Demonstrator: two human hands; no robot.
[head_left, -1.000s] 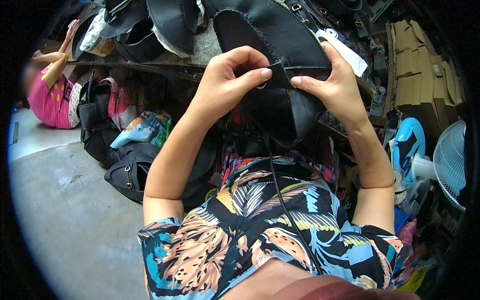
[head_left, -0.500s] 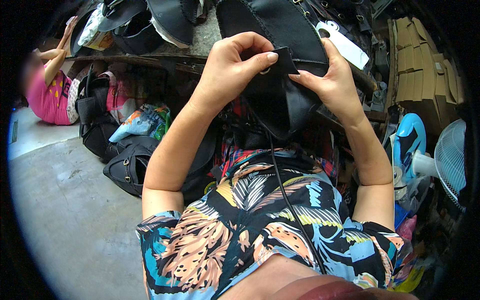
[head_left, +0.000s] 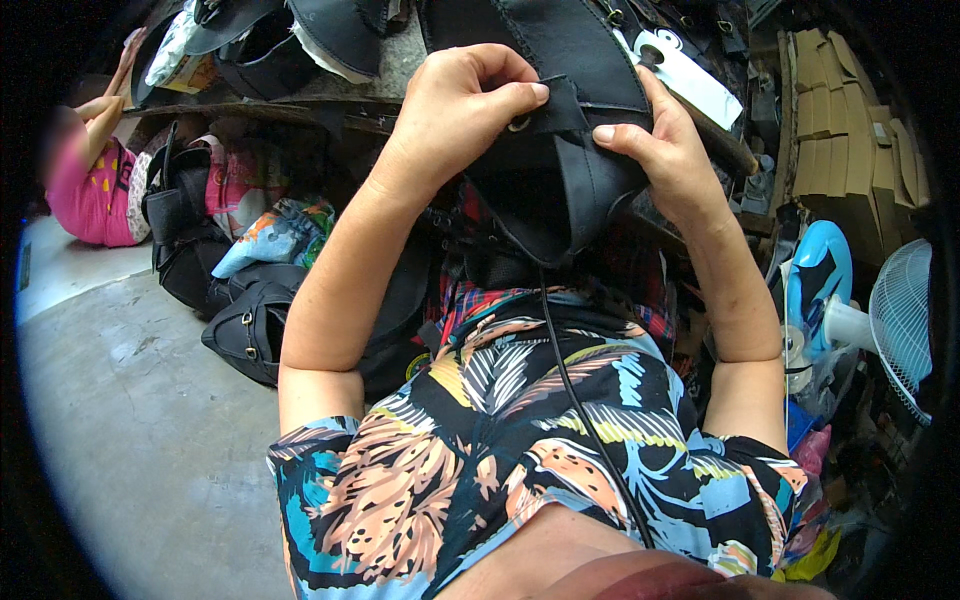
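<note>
- At the far left we see another person in a pink top (head_left: 88,185), seated low by the grey concrete floor (head_left: 130,430), well apart from our hands.
- Just right of that person lie black fabric bags with metal buckles (head_left: 240,325), and between them a crumpled printed plastic package in blue, orange and white (head_left: 275,235).
- Above, on the worn workbench edge (head_left: 300,105), rest dark curved leather pieces (head_left: 300,25) beside a pale wrapped packet (head_left: 170,55).
- Our left hand (head_left: 455,110) is curled closed, its thumb and fingers pinching a narrow black strap (head_left: 560,112) by a small metal ring (head_left: 519,124).
- The black leather bag piece (head_left: 555,190) hangs between both hands, held up in front of the bench, above our patterned floral shirt (head_left: 520,450).
- A thin black cord (head_left: 580,400) runs down from it across the shirt.
- Our right hand (head_left: 665,155) grips the piece's right edge, thumb pressed on the front face, fingers behind.
- Just above this hand hangs a white rectangular tag with a black mark (head_left: 690,75), tilted.
- Further right stand stacked brown cardboard boxes (head_left: 835,140), a blue oval paddle-like object (head_left: 815,285) and a white fan with wire grille (head_left: 900,320).
</note>
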